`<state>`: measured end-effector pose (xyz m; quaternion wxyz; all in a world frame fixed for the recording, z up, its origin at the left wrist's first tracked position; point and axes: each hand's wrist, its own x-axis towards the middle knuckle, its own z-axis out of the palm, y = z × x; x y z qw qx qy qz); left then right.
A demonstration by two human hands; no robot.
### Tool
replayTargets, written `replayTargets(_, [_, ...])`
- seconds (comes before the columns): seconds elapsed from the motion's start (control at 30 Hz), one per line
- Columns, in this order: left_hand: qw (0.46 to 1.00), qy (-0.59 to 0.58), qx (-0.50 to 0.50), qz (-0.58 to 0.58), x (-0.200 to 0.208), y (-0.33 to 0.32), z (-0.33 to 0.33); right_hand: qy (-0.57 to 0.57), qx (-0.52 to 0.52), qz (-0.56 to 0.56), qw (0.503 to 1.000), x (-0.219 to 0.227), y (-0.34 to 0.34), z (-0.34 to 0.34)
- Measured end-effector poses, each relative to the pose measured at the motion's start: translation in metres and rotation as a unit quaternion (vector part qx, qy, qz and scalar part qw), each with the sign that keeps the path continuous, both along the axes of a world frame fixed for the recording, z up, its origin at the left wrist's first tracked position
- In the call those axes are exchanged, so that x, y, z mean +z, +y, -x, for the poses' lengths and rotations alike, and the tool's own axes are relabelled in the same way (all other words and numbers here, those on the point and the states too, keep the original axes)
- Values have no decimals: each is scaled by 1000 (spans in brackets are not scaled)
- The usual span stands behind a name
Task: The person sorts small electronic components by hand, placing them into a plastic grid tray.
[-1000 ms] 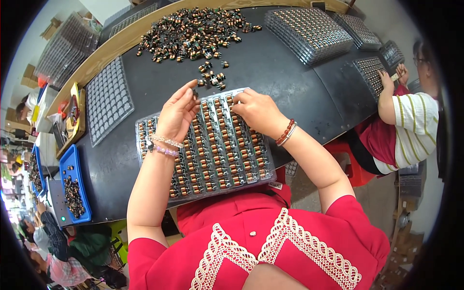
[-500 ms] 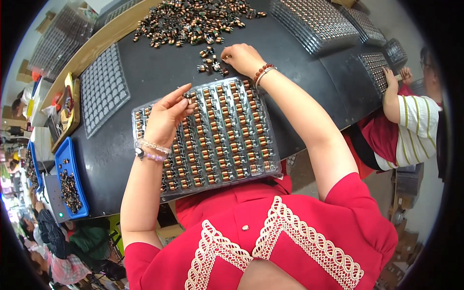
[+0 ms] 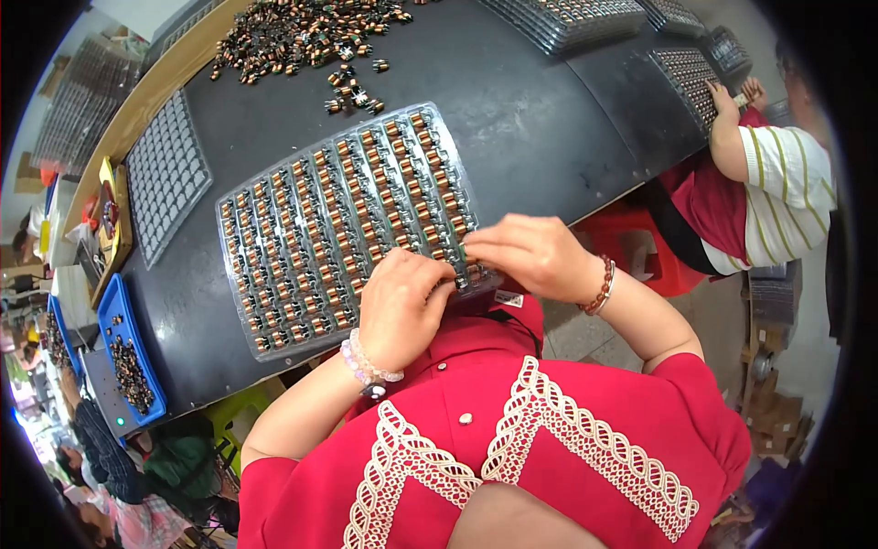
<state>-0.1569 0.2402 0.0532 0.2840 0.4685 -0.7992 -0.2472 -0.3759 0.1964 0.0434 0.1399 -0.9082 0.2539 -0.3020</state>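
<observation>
A clear plastic tray (image 3: 306, 233) with rows of small copper-wound coils (image 3: 368, 137) lies before me, its near edge close to my lap. Over its near right corner, my left hand (image 3: 402, 302) is closed, thumb and fingertips pinching a copper coil (image 3: 461, 283) at a pocket. My right hand (image 3: 535, 256) reaches in from the right, fingers pressed together just above the same corner. Whatever its fingertips grip is hidden. Beyond the tray's far edge lies a small cluster of loose coils (image 3: 347, 91), with a big heap of them (image 3: 293, 41) behind it.
An unfilled tray (image 3: 169, 178) lies at the left by a wooden rail. A blue bin (image 3: 133, 352) of small parts stands nearer. Stacked filled trays (image 3: 572, 20) are at the far right. Another person's hand (image 3: 722, 101) touches a tray (image 3: 681, 78) at the right.
My right hand has come back from the loose coils to the tray's near right corner. My left hand has moved right and nearer to join it. The view has shifted slightly.
</observation>
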Motion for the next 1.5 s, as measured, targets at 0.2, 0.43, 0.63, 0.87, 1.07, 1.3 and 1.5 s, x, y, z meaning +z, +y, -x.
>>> replayTargets(0.2, [995, -93, 18, 36, 2, 4, 10, 34, 31, -4, 999, -7, 14, 10])
replayTargets(0.43, [993, -101, 45, 37, 0, 3, 8, 12, 32, -55, 998, -10, 14, 10])
replayTargets(0.63, [994, -85, 56, 39, -12, -4, 14, 9, 6, -27, 1000, -14, 20, 9])
replayTargets(0.87, [991, -79, 93, 62, -7, 5, 12, 26, -37, -23, 999, -11, 27, 10])
replayTargets(1.07, [991, -92, -29, 88, 3, 10, -9, 13, -17, -5, 1000, -5, 20, 1])
replayTargets(1.3, [966, -140, 204, 74, 17, 43, -104, -8, -143, -118, 983, -10, 44, 16])
replayTargets(1.5, [923, -15, 384, -8, -48, 77, -160, -31, -156, -235, 959, -17, 52, 7])
